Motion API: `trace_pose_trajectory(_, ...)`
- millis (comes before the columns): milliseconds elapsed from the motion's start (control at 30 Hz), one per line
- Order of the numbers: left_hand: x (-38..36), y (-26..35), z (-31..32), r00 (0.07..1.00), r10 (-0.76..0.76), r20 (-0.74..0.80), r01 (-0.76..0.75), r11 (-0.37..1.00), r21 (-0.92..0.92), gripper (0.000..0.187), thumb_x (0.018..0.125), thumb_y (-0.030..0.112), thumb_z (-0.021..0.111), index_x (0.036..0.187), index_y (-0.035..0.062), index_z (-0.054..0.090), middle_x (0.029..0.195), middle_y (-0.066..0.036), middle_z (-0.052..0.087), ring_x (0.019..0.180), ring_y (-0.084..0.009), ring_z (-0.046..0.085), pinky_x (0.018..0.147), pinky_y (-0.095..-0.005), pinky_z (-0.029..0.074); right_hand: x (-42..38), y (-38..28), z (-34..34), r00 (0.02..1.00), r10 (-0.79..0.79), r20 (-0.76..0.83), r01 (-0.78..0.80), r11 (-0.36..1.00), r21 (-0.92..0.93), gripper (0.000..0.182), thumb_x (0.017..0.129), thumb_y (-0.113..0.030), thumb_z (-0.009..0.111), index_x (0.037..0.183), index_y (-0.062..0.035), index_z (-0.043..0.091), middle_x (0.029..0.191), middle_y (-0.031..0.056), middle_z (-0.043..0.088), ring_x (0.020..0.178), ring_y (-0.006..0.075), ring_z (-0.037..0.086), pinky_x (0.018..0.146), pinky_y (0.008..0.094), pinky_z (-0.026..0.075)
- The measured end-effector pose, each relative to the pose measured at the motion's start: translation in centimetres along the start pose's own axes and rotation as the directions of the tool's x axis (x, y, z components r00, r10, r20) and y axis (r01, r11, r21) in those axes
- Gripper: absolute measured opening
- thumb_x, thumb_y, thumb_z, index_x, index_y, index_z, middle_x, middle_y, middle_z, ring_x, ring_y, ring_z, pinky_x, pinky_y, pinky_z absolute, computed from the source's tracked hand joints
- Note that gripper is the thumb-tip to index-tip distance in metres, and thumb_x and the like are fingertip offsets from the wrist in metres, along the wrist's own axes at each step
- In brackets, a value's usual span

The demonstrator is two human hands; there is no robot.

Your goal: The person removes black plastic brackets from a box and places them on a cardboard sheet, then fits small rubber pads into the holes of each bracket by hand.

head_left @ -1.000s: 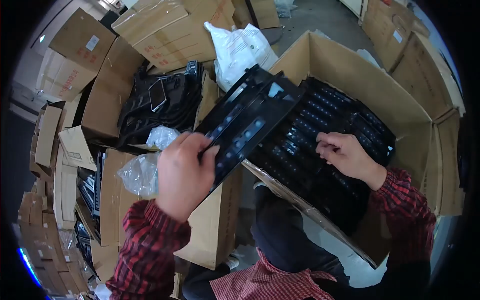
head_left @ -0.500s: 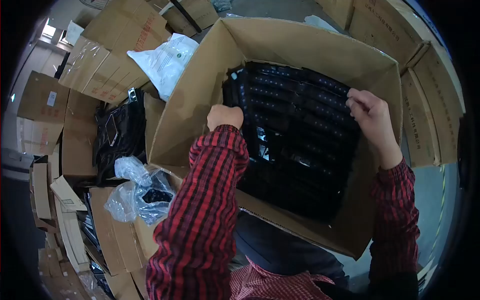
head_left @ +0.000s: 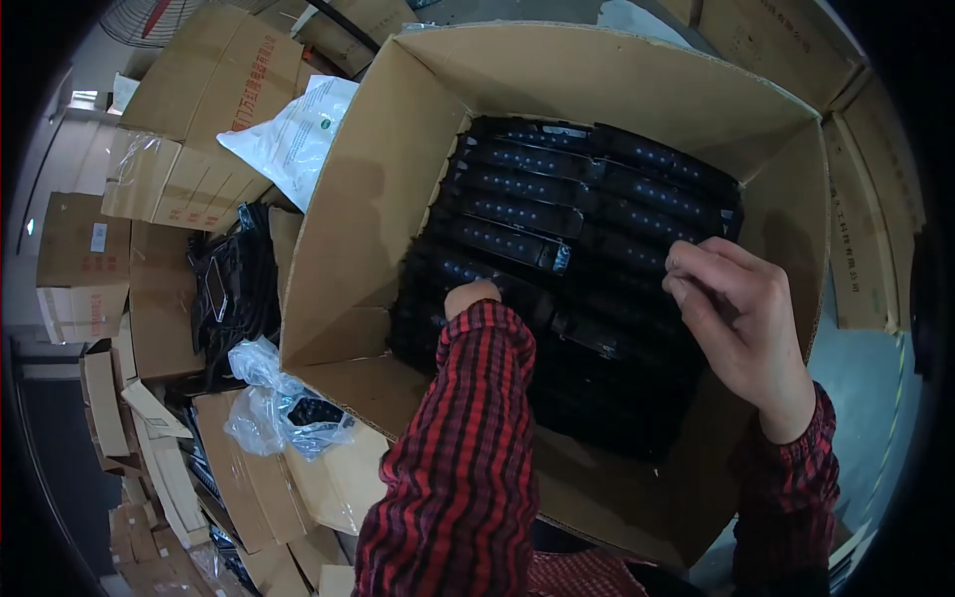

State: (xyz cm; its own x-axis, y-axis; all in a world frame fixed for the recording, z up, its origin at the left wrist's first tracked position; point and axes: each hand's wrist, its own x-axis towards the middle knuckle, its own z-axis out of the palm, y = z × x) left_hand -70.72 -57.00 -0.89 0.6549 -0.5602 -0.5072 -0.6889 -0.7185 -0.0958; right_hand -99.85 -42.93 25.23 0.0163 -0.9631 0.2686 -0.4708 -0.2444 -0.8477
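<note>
A large open cardboard box holds black strip-shaped parts lying in two columns of close rows. Small round dots run along each strip. My left hand reaches down onto the left column, touching a black strip in a lower row; its fingers are hidden behind the wrist and against the dark parts. Over the right side of the box hovers my right hand, thumb and fingertips drawn together in a loose pinch, with nothing visible in it. The lower rows are dark and hard to make out.
Left of the box are a white printed bag, stacked cartons, black items and a clear plastic bag with something dark inside. More cartons stand along the right. A wire fan shows top left.
My left hand has moved down and right along the left column; the strip near it no longer stands tilted at the box's left side. My right hand has drawn back from the right edge, nearer me.
</note>
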Motion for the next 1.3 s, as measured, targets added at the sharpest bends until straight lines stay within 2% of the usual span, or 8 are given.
trace_pose_trajectory(367, -0.4, 2.1, 0.2, 0.930, 0.206, 0.305, -0.355, 0.719, 0.598, 0.040, 0.086, 0.028, 0.060, 0.114, 0.0002, 0.057, 0.106, -0.013, 0.065, 0.093, -0.0248, 0.065, 0.074, -0.0423, 0.054, -0.2, 0.0, 1.0, 0.995, 0.011, 0.104, -0.008, 1.000, -0.029, 0.014, 0.078, 0.007, 0.057, 0.092, 0.0034, 0.061, 0.076, 0.0089, 0.056, 0.057, 0.0121, 0.051, 0.048, 0.0229, 0.039)
trace_pose_trajectory(433, -3.0, 2.0, -1.2, 0.909, -0.409, 0.078, 0.376, 0.727, -0.574, 0.055, 0.082, 0.032, 0.064, 0.119, -0.0024, 0.043, 0.104, -0.012, 0.065, 0.092, -0.0255, 0.065, 0.075, -0.0426, 0.054, -0.3, 0.1, 1.2, 0.995, 0.015, 0.094, -0.011, 0.999, -0.046, 0.011, 0.080, 0.006, 0.058, 0.090, 0.0024, 0.062, 0.073, 0.0078, 0.055, 0.055, 0.0119, 0.049, 0.045, 0.0235, 0.037)
trace_pose_trajectory(567, -4.6, 2.6, -4.8, 0.866, -0.499, 0.010, 0.424, 0.724, -0.544, 0.030, 0.086, 0.019, 0.059, 0.112, 0.0025, 0.060, 0.110, -0.013, 0.063, 0.102, -0.0263, 0.061, 0.080, -0.0367, 0.053, 0.1, 0.0, 1.4, 0.990, 0.030, 0.141, -0.017, 0.995, -0.095, 0.010, 0.080, 0.005, 0.057, 0.089, 0.0022, 0.061, 0.073, 0.0078, 0.055, 0.055, 0.0128, 0.050, 0.047, 0.0245, 0.037)
trace_pose_trajectory(667, -1.6, 2.3, -7.1, 0.997, 0.026, -0.074, -0.025, 1.000, 0.011, 0.027, 0.088, 0.017, 0.055, 0.111, 0.0029, 0.060, 0.113, -0.012, 0.062, 0.102, -0.0263, 0.060, 0.085, -0.0371, 0.050, 0.1, 0.4, 1.7, 0.987, 0.038, 0.155, -0.021, 0.994, -0.110, 0.009, 0.080, 0.006, 0.057, 0.088, 0.0030, 0.060, 0.072, 0.0088, 0.055, 0.055, 0.0142, 0.050, 0.048, 0.0259, 0.038)
trace_pose_trajectory(800, 1.1, 1.5, -9.7, 0.727, 0.632, 0.268, -0.639, 0.478, 0.603, 0.026, 0.089, 0.014, 0.049, 0.109, 0.0035, 0.062, 0.118, -0.010, 0.060, 0.102, -0.0264, 0.059, 0.092, -0.0376, 0.045, -0.2, 1.0, 1.4, 0.969, 0.093, 0.229, -0.059, 0.987, -0.150, 0.009, 0.079, 0.006, 0.057, 0.088, 0.0037, 0.059, 0.071, 0.0110, 0.055, 0.055, 0.0176, 0.050, 0.049, 0.0284, 0.039)
trace_pose_trajectory(867, -8.2, 1.1, -16.5, 0.957, 0.289, -0.031, -0.279, 0.885, -0.373, 0.030, 0.081, 0.022, 0.058, 0.100, -0.0009, 0.064, 0.103, -0.016, 0.065, 0.098, -0.0280, 0.062, 0.086, -0.0339, 0.047, -0.1, 1.6, 1.4, 0.966, 0.075, 0.249, -0.029, 0.983, -0.182, 0.010, 0.078, 0.004, 0.058, 0.088, 0.0029, 0.059, 0.071, 0.0121, 0.055, 0.055, 0.0199, 0.052, 0.050, 0.0297, 0.039)
trace_pose_trajectory(1033, -19.1, -13.6, -26.1, 0.441, 0.805, -0.397, -0.703, 0.035, -0.710, 0.021, 0.093, 0.012, 0.052, 0.111, 0.0017, 0.054, 0.095, -0.006, 0.060, 0.086, -0.0107, 0.057, 0.077, -0.0255, 0.046, -1.1, 4.2, 3.6, 0.946, -0.003, 0.324, 0.109, 0.945, -0.309, 0.014, 0.077, 0.000, 0.058, 0.090, -0.0017, 0.061, 0.076, 0.0149, 0.057, 0.059, 0.0275, 0.057, 0.054, 0.0352, 0.045)
trace_pose_trajectory(1300, -16.5, -42.5, -13.8, 0.932, 0.162, -0.324, -0.355, 0.229, -0.906, 0.014, 0.092, 0.010, 0.053, 0.103, 0.0022, 0.057, 0.079, -0.002, 0.056, 0.074, -0.0102, 0.055, 0.071, -0.0255, 0.049, -0.1, 5.7, 16.9, 0.715, -0.118, 0.689, 0.513, 0.759, -0.402, 0.039, 0.072, 0.002, 0.060, 0.110, -0.0009, 0.058, 0.108, 0.0124, 0.052, 0.098, 0.0288, 0.055, 0.078, 0.0351, 0.051)
